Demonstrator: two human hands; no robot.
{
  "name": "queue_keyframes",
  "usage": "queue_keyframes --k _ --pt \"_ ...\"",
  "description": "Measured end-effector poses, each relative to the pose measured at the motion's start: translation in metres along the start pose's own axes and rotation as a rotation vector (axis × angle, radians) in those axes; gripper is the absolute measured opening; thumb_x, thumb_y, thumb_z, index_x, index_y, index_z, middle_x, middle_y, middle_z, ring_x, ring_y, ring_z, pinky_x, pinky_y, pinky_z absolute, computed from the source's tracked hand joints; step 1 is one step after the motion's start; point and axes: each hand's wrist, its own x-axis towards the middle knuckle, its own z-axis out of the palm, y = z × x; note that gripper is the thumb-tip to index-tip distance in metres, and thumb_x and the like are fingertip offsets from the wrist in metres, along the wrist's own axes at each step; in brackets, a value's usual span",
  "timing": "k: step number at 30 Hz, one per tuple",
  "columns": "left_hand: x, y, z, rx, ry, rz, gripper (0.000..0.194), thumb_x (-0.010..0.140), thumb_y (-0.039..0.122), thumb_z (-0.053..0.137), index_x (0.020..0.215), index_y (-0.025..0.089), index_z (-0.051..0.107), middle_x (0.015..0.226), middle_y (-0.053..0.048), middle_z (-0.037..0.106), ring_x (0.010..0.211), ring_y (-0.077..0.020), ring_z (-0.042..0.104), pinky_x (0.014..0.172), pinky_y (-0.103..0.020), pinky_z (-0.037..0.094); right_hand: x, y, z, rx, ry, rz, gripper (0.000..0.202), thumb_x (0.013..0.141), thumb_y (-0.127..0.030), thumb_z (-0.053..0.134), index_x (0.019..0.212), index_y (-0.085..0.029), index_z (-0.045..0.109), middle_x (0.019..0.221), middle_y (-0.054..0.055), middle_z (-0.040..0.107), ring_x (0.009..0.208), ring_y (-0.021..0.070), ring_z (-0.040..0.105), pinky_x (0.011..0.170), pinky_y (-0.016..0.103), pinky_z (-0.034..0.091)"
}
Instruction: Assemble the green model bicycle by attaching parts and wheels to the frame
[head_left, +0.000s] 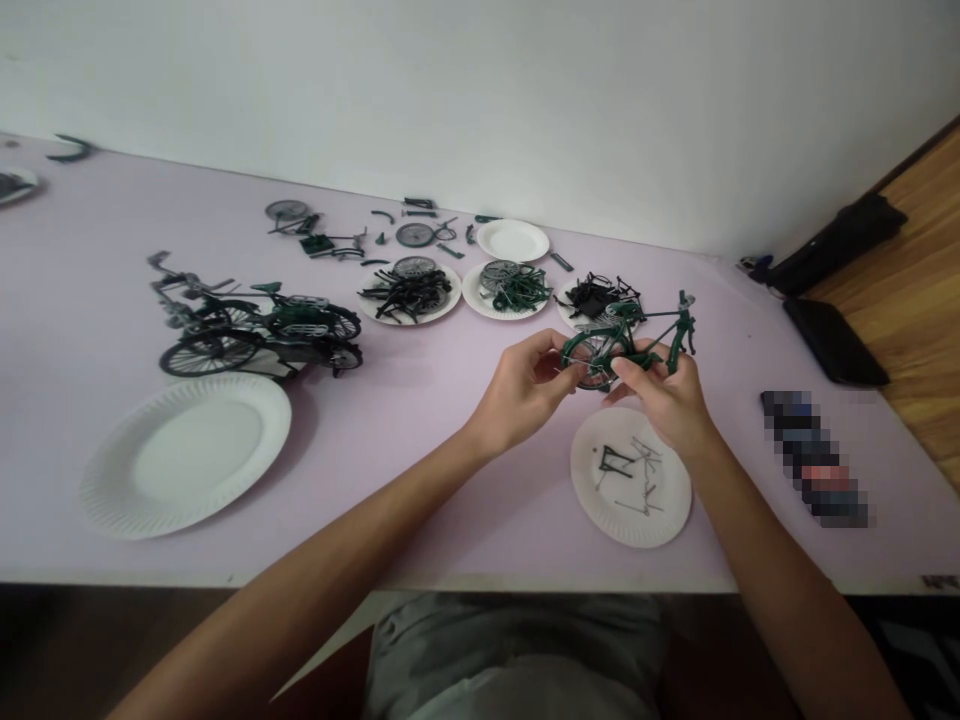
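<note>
Both hands hold a green model bicycle [660, 347] above the table, right of the middle. My left hand [525, 385] is closed, with fingertips pinching its rear wheel. My right hand [666, 392] grips the frame near the pedals, thumb on top. A wheel shows at the left end of the model; at its right end stand the handlebars, and no front wheel is visible there. Just below the hands lies a white paper plate [600, 520] with thin wire-like pieces [646, 478] and a small dark green frame-shaped part [616, 460].
Built model bicycles [262, 320] stand at left, behind a large paper plate [191, 450]. Farther back are plates of black parts [409, 295], green parts [517, 290] and more black parts [600, 295]. Loose parts [420, 235] lie near the wall. A dark flat case [836, 340] lies at right.
</note>
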Motion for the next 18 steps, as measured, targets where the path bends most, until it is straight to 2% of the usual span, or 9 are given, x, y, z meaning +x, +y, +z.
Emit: queue_keyframes --k 6,10,18 --pt "0.0021 0.0021 -0.0013 -0.087 -0.025 -0.042 0.02 0.085 0.026 0.078 0.088 0.015 0.061 0.088 -0.005 0.073 0.083 -0.017 0.075 0.081 -0.032 0.064 -0.0005 0.0014 -0.001 0.013 -0.018 0.027 0.031 0.078 -0.041 0.088 0.095 -0.018 0.076 0.091 0.006 0.076 0.078 0.02 0.074 0.056 0.032 0.067" --pt "0.0031 -0.0002 -0.0059 -0.033 -0.033 -0.045 0.027 0.084 0.031 0.081 0.084 0.015 0.059 0.087 -0.004 0.072 0.085 -0.0179 0.075 0.08 -0.032 0.062 -0.0005 0.001 -0.0002 0.003 -0.004 0.027 0.032 0.076 -0.042 0.088 0.094 -0.017 0.076 0.092 0.006 0.076 0.078 0.0199 0.073 0.055 0.032 0.067" --pt "0.004 -0.0057 -0.007 0.017 -0.031 -0.057 0.027 0.084 0.033 0.079 0.086 0.015 0.059 0.087 -0.004 0.069 0.084 -0.0174 0.072 0.079 -0.033 0.059 0.0 0.0021 0.0014 -0.018 0.031 0.026 0.034 0.073 -0.042 0.09 0.091 -0.016 0.076 0.087 0.006 0.076 0.072 0.0186 0.072 0.053 0.03 0.067"
